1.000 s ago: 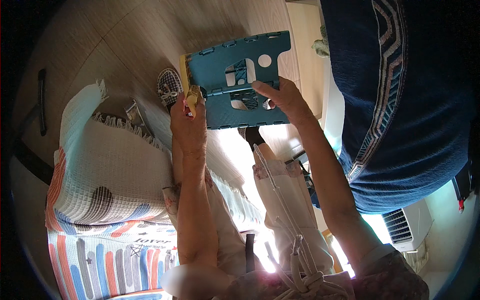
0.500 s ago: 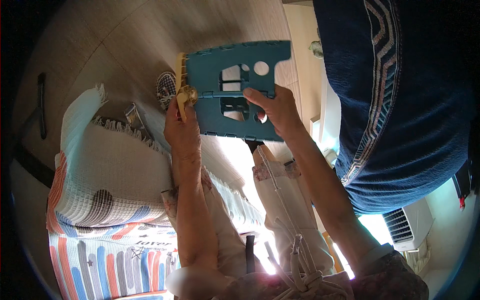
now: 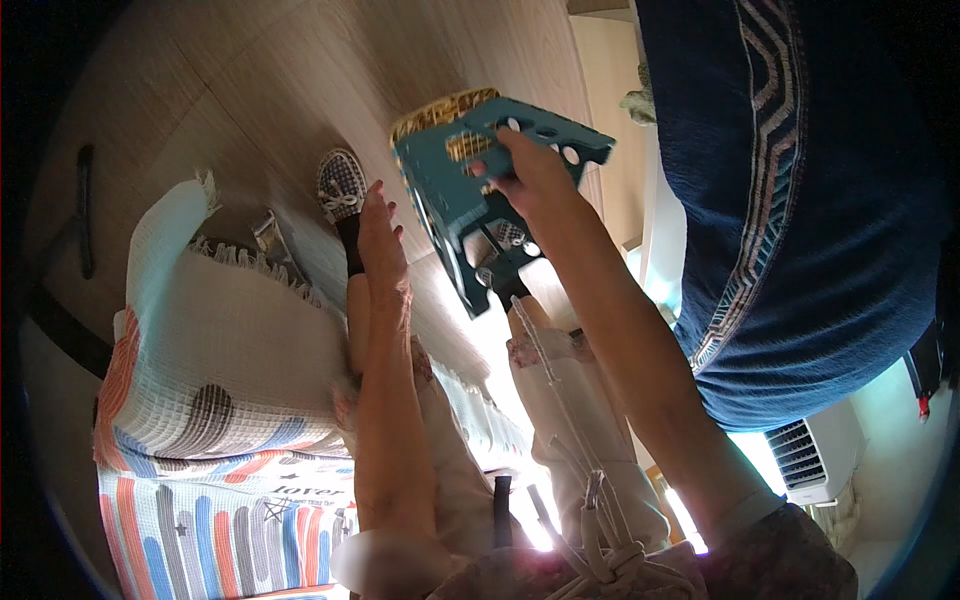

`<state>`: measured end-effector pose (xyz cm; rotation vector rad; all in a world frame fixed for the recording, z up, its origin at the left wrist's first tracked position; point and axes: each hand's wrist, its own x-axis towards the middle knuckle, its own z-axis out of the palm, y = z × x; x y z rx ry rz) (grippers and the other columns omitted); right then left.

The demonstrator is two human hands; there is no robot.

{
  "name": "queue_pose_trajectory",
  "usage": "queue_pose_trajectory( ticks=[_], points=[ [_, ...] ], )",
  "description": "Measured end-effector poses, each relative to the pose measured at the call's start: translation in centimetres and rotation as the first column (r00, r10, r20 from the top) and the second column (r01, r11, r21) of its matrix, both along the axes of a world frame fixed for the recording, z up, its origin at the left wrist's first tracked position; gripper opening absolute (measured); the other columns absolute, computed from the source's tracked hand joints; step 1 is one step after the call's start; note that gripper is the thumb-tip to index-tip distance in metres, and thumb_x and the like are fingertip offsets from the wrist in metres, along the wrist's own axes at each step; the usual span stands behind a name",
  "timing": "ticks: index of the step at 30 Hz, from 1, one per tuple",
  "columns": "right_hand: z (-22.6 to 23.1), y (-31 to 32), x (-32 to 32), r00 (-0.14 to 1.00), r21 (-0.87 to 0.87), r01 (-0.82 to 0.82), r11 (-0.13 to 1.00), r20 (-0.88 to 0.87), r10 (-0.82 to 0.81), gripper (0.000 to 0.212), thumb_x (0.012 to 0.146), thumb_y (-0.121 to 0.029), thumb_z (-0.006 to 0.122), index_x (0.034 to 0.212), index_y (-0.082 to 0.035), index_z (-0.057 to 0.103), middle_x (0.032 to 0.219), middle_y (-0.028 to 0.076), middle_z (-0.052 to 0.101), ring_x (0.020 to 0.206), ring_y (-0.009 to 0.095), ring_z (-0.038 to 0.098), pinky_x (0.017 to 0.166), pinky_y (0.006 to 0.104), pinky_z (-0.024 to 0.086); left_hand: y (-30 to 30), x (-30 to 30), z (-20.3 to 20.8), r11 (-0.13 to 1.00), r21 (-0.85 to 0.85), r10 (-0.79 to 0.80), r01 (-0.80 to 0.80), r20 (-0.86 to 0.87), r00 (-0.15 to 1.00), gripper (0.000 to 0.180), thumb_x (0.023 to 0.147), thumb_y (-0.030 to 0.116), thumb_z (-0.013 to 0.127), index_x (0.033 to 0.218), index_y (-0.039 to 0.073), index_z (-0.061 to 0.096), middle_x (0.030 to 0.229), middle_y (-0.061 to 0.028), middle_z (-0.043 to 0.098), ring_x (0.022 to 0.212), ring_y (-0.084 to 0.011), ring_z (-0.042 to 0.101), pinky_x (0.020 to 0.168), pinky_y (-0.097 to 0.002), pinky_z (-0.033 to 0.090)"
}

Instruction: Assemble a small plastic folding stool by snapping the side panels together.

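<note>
A teal plastic folding step stool [image 3: 425, 180] hangs tilted and partly unfolded in front of me, its yellowish top panel [image 3: 440, 112] on the far side. My right hand [image 3: 537, 178] grips it, the thumb and fingers around the teal part near its cut-outs. To the left, my left hand [image 3: 382, 238] is off the stool, fingers loosely apart and nothing in it. A checkered shoe [image 3: 342, 182] on my foot stands beyond that hand; another shoe shows partly through the stool's openings.
Wood-look floor [image 3: 270, 80] stretches ahead. On the left is a seat draped in a fringed, white patterned cover [image 3: 240, 345]. Dark blue cloth with a patterned band [image 3: 850, 200] hangs at the right, above a white appliance with dark slats [image 3: 800, 455].
My left hand has let go of the stool's yellowish edge and sits apart from it. The stool has turned, its two teal halves swinging apart, while my right hand keeps hold.
</note>
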<state>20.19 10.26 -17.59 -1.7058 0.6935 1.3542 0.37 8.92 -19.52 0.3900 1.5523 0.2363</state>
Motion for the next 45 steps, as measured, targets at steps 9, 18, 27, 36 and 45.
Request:
queue_pose_trajectory(
  ticks=[9, 18, 27, 36, 45],
  points=[
    [-4.9, 5.5, 1.3, 0.995, -0.041, -0.084, 0.996, 0.052, 0.086, 0.032, 0.090, -0.021, 0.058, 0.106, 0.007, 0.054, 0.091, 0.020, 0.059, 0.077, 0.027, 0.065, 0.069, 0.0316, 0.061, -1.5, 0.7, -0.4, 0.881, 0.210, -0.386, 0.424, -0.201, 0.900, 0.067, 0.084, 0.033, 0.068, 0.138, 0.004, 0.041, 0.134, -0.0211, 0.046, 0.123, -0.0300, 0.046, 0.103, -0.0394, 0.035],
    [2.5, -4.4, 4.2, 0.167, -0.338, -0.828, 0.448, 0.613, 0.772, 0.037, 0.090, -0.015, 0.061, 0.124, 0.000, 0.056, 0.115, 0.019, 0.063, 0.096, 0.029, 0.067, 0.077, 0.0340, 0.057, -2.2, 2.1, -1.6, 0.831, 0.251, -0.442, 0.497, -0.247, 0.863, 0.044, 0.088, 0.016, 0.057, 0.128, 0.003, 0.047, 0.110, -0.0231, 0.062, 0.102, -0.0353, 0.061, 0.092, -0.0411, 0.045],
    [-3.4, 0.4, 7.4, -0.554, -0.729, -0.684, 0.020, 0.537, 0.636, 0.064, 0.073, -0.019, 0.078, 0.131, -0.014, 0.050, 0.119, 0.012, 0.060, 0.117, 0.035, 0.049, 0.103, 0.0474, 0.031, -3.5, 2.7, -2.4, 0.681, 0.121, -0.641, 0.723, -0.378, 0.668, 0.041, 0.090, 0.014, 0.055, 0.128, 0.002, 0.047, 0.111, -0.0233, 0.062, 0.102, -0.0390, 0.061, 0.087, -0.0458, 0.048],
    [-3.3, 1.3, 8.0, -0.407, -0.613, -0.787, -0.067, 0.435, 0.803, 0.030, 0.087, -0.040, 0.061, 0.095, -0.013, 0.072, 0.074, 0.006, 0.069, 0.075, 0.023, 0.068, 0.072, 0.0377, 0.052, -0.3, 2.4, -0.2, 0.516, -0.038, -0.794, 0.856, -0.397, 0.461, 0.034, 0.091, 0.014, 0.052, 0.123, 0.002, 0.051, 0.103, -0.0227, 0.064, 0.092, -0.0402, 0.062, 0.081, -0.0462, 0.049],
    [-1.7, -2.9, 10.4, -0.087, -0.666, -0.727, 0.169, 0.334, 0.938, 0.039, 0.089, -0.043, 0.057, 0.087, -0.007, 0.072, 0.066, 0.009, 0.067, 0.065, 0.024, 0.067, 0.065, 0.0340, 0.050, 4.0, 2.8, 2.6, 0.236, 0.465, -0.073, 0.853, -0.867, 0.493, 0.057, 0.095, 0.047, 0.038, 0.121, -0.003, 0.052, 0.115, -0.0284, 0.053, 0.103, -0.0409, 0.055, 0.086, -0.0506, 0.047]
  ],
)
